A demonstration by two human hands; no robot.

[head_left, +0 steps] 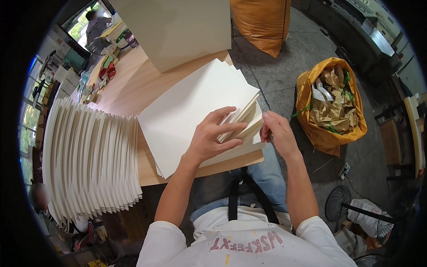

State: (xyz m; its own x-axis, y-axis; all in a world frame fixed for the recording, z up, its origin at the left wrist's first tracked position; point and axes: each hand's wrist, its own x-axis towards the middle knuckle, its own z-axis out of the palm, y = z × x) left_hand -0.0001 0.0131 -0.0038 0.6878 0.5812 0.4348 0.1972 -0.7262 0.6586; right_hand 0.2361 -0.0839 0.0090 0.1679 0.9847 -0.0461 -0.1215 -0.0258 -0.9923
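Under our left hand (203,139), fingers (224,111) spread wide, lie white sheets (182,107) with their edges parted; our right hand (282,135) curls beside those edges, and we cannot tell whether it grips one. Beneath the sheets we see the wooden table (129,73); left of our fingers, a fanned stack (93,155); to their right, an orange sack (327,145) of crumpled paper (336,109).

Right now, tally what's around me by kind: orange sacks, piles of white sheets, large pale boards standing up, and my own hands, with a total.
Orange sacks: 2 (far sack, paper-filled sack)
Piles of white sheets: 2 (flat pile, fanned pile)
Large pale board: 1
Your hands: 2 (left hand, right hand)
Total: 7
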